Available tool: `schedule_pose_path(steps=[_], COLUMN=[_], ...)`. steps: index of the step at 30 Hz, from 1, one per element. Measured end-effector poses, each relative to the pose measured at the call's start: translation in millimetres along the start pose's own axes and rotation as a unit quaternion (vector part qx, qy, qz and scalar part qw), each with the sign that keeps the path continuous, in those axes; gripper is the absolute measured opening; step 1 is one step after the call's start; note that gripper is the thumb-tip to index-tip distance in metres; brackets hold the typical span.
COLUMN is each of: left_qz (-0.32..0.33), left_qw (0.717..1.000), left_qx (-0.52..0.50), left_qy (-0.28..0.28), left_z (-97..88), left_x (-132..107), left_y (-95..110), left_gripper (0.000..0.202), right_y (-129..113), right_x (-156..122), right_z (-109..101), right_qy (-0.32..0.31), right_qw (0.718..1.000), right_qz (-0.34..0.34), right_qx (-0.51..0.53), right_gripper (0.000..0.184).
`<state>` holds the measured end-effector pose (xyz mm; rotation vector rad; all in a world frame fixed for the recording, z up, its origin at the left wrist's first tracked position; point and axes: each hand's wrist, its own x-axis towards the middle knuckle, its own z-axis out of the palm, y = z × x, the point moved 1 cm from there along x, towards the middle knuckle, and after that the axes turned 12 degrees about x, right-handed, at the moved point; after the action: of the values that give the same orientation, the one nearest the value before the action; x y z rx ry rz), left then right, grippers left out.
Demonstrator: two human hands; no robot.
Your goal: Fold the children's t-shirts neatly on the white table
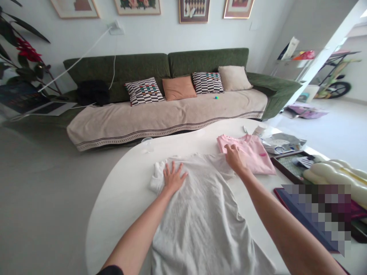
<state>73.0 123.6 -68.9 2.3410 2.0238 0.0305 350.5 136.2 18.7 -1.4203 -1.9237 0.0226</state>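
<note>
A white T-shirt (200,214) lies spread flat on a round white table (120,198), its collar end away from me. My left hand (172,178) rests flat on the shirt's left shoulder, fingers spread. My right hand (234,157) presses on the shirt's right sleeve, fingers stretched out and nothing held. Just beyond the right hand lies a folded pink shirt (252,152), touching the white shirt's sleeve edge.
A clear glass (147,144) stands at the table's far edge. Crumpled plastic packaging (282,143), a dark-framed tray (289,164), a cream lumpy object (335,173) and a dark book (304,217) crowd the right side. A green sofa (177,91) with cushions stands behind.
</note>
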Motion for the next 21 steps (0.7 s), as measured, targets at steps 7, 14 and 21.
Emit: schedule_pose_path(steps=[7,14,21], left_qz=[-0.082,-0.132,-0.111], left_qw=[0.981,0.907,0.857], left_qx=[-0.150,-0.394,-0.476], left_qy=[0.091,-0.065,-0.161], left_z=[-35.8,-41.8,-51.1], left_x=[19.7,10.3,8.3], left_y=[-46.0,-108.8,-112.1], left_gripper=[0.052,0.037,0.037], right_y=[-112.2,-116.3,-119.2], right_x=[-86.0,-142.6,-138.5], right_z=[61.4,84.1,78.3], right_qy=[-0.213,-0.230,-0.232], right_qw=[0.974,0.963,0.962], right_qz=[0.068,0.138,0.136], right_qx=[-0.025,-0.041,-0.041], right_gripper=[0.049,0.060,0.060])
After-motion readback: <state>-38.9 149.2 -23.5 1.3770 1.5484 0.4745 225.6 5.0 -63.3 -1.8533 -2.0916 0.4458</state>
